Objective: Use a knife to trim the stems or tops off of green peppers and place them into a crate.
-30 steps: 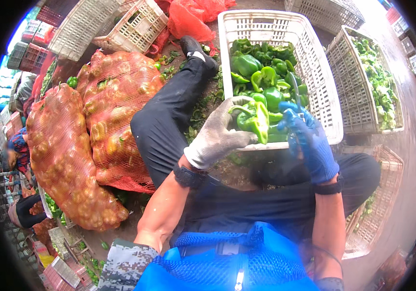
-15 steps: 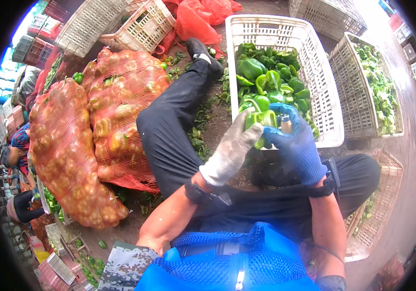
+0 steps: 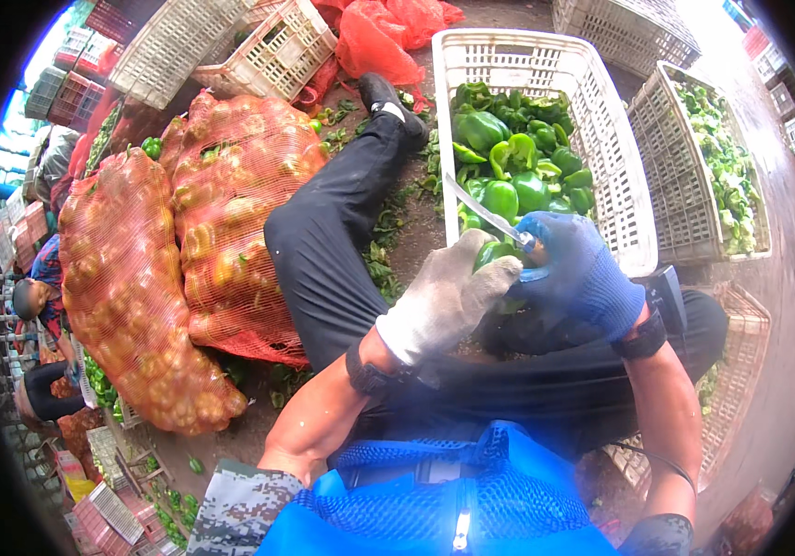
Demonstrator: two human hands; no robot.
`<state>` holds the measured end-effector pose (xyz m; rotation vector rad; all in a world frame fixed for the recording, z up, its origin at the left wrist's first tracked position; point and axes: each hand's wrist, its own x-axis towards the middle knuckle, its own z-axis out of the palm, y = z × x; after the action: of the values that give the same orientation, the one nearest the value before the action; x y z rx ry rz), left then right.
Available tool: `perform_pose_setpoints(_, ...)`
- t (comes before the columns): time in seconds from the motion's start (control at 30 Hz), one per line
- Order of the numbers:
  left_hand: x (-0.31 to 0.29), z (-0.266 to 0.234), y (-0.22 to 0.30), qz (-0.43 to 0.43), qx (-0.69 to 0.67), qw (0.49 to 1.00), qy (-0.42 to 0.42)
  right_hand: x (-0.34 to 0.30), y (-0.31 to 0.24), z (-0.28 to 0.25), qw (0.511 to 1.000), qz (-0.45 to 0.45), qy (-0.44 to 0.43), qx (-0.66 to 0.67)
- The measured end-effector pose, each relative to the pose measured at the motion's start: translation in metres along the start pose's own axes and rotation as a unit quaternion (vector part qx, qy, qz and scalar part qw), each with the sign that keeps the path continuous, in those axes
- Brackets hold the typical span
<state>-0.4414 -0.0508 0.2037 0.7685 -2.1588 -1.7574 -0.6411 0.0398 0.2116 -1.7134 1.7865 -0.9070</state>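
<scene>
Two red mesh sacks (image 3: pixel 119 296) bulging with round produce lean together on the person's left; the white crate (image 3: pixel 622 185) stands ahead, partly filled with green peppers (image 3: pixel 481 132), whole and cut open; the person's bent left leg (image 3: pixel 319 227), in dark trousers, lies between sacks and crate, blocking the straight way from one to the other; to the right of that crate stands a second crate (image 3: pixel 680 167), tilted in view and holding pale green pieces; a third crate (image 3: pixel 740 347) sits beside the right knee, partly hidden by it; red netting (image 3: pixel 384 42) lies heaped beyond the left foot; at the far left another person (image 3: pixel 44 269) bends near more produce.

The right hand (image 3: pixel 587 278), in a blue glove, is closed around a knife, its fingers covering most of the handle; the left hand (image 3: pixel 444 292), in a pale glove, grasps a green pepper between thumb and fingers, which hide much of it; the knife (image 3: pixel 483 206) points up and leftward, its blade passing before the crate's near left corner; the held pepper (image 3: pixel 493 252) is just below the blade, between both hands; whether the right hand touches it cannot be told; leafy scraps (image 3: pixel 379 255) litter the floor beside the leg.
</scene>
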Motion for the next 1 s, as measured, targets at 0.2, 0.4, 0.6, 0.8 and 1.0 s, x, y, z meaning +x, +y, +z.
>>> perform_pose_setpoints(0.2, -0.002, -0.003, -0.004, 0.130, 0.122, 0.984, 0.007, -0.006, 0.002, 0.003, 0.992, 0.008, 0.025, 0.122)
perform_pose_setpoints(0.4, 0.004, -0.006, 0.002, 0.083, 0.095, 0.992, -0.026, -0.012, -0.007, -0.003, 0.956, 0.150, -0.024, 0.249)
perform_pose_setpoints(0.6, 0.015, -0.010, -0.013, 0.212, 0.323, 0.919, -0.076, -0.015, -0.009, -0.002, 0.998, 0.047, 0.034, -0.015)
perform_pose_setpoints(0.8, 0.013, -0.012, 0.022, -0.003, 0.145, 0.983, -0.110, -0.014, -0.011, 0.003, 0.996, -0.011, 0.051, 0.071)
perform_pose_setpoints(1.0, 0.004, -0.023, 0.018, 0.027, -0.010, 0.990, -0.136, -0.009, -0.009, -0.003, 0.960, 0.039, -0.036, 0.274)
